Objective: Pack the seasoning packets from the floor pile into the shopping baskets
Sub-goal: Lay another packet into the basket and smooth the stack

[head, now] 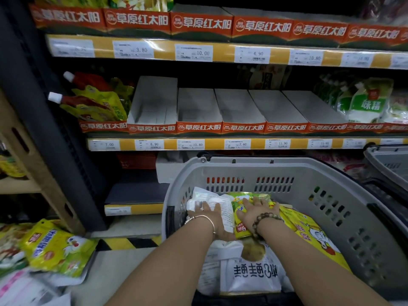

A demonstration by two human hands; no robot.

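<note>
Both hands press flat on packets inside the grey slotted plastic shopping basket.
Yellow-green seasoning packets lie piled on the floor at left. The left hand, fingers straight, rests on a white packet near the basket's left wall. Just beside it, the right hand lies flat on a yellow-green packet, well apart from the right wall.

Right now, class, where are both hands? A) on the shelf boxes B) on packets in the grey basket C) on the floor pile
B: the left hand presses a white packet and the right hand a yellow packet, both inside the basket.
</note>
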